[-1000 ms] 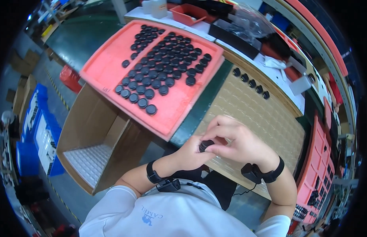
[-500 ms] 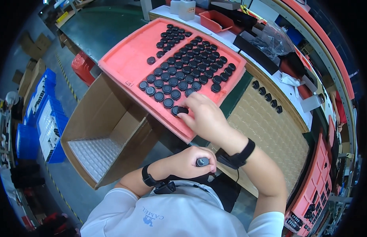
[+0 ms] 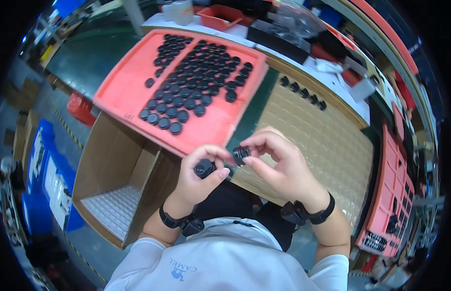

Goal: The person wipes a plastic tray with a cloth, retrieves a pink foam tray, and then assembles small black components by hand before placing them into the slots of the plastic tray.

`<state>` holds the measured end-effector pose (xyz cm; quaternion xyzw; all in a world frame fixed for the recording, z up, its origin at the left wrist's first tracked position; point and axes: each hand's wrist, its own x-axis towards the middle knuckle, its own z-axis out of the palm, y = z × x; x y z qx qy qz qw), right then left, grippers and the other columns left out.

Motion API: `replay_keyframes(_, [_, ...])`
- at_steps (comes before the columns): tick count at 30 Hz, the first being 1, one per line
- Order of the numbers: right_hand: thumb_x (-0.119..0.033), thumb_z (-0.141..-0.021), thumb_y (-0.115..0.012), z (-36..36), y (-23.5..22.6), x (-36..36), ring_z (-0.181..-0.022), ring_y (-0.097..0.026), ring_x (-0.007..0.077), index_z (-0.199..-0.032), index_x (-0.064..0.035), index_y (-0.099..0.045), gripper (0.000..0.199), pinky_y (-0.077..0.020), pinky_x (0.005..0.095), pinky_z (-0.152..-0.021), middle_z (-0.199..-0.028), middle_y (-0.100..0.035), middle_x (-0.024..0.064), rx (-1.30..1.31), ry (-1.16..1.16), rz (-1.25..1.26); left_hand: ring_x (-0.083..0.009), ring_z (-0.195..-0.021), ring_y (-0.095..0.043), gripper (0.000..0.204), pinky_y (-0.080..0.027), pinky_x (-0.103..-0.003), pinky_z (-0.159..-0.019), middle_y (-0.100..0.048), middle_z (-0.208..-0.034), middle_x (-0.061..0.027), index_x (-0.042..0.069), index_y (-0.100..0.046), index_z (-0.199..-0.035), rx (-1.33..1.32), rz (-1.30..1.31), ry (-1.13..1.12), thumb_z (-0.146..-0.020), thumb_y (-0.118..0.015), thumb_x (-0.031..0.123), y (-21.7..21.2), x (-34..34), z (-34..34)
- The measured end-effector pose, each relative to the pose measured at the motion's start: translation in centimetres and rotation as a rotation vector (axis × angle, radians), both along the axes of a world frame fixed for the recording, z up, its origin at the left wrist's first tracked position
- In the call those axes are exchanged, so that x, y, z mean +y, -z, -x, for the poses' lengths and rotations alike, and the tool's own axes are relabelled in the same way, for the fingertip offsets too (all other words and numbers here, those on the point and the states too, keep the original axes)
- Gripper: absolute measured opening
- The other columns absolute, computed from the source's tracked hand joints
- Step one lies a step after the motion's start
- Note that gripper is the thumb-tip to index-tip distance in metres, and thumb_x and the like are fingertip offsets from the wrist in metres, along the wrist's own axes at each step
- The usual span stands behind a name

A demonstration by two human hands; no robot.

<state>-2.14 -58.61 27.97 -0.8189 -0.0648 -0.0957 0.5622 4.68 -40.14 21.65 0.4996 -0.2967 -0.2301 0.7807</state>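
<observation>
My left hand is closed around a black cylindrical part, whose round end shows between thumb and fingers. Close beside it, my right hand pinches a black ribbed cap between thumb and fingertips. A small gap seems to lie between the two parts. Beyond my hands, a pink-red tray holds many round black caps, mostly gathered in its right compartment. A smaller group lies in the left compartment.
At the right lies a sheet of clear bubbled plastic on brown board, with a short row of black parts at its far edge. An open cardboard box stands left. Blue bins are on the floor; a divided pink tray is far right.
My right hand has left the tray with a cap and come back toward my body. My left hand has risen and turned, bringing its part near the cap. The view has shifted.
</observation>
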Motion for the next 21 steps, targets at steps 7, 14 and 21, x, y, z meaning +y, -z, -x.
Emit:
replay_keyframes(7, [0.003,-0.078,-0.061,7.1,0.6,-1.7,-0.081,-0.055,0.0172,-0.102,0.0011,-0.058,0.024,-0.0472,0.0299,-0.075,-0.095,-0.054,0.0091,-0.16,0.215,0.149,-0.0109,-0.071,-0.056,0.044,-0.045,-0.024,-0.068,-0.061,-0.088,-0.0087,-0.004,-0.055,-0.112,-0.288,-0.198,0.149,-0.078,-0.071,0.019,-1.5,-5.0,2.3])
replay_keyframes(14, [-0.011,-0.087,-0.057,11.1,2.9,-4.4,-0.08,-0.053,0.0187,-0.108,0.0017,-0.054,0.024,-0.0452,0.0313,-0.074,-0.09,-0.054,0.0089,-0.109,0.238,-0.453,-0.0092,-0.079,-0.056,0.038,-0.046,-0.021,-0.069,-0.06,-0.099,-0.0081,-0.003,-0.056,-0.11,-0.032,-0.132,0.374,-0.079,-0.07,0.014,-1.7,-8.5,4.2])
replay_keyframes(21, [-0.029,-0.093,-0.05,12.9,5.8,-5.4,-0.077,-0.05,0.0167,-0.111,0.0007,-0.05,0.034,-0.0423,0.0293,-0.069,-0.082,-0.052,0.0089,-0.012,0.097,-1.332,-0.0102,-0.085,-0.057,0.034,-0.047,-0.021,-0.072,-0.06,-0.101,-0.0072,-0.002,-0.056,-0.109,0.099,-0.13,0.472,-0.081,-0.069,0.012,-0.4,-10.3,5.7])
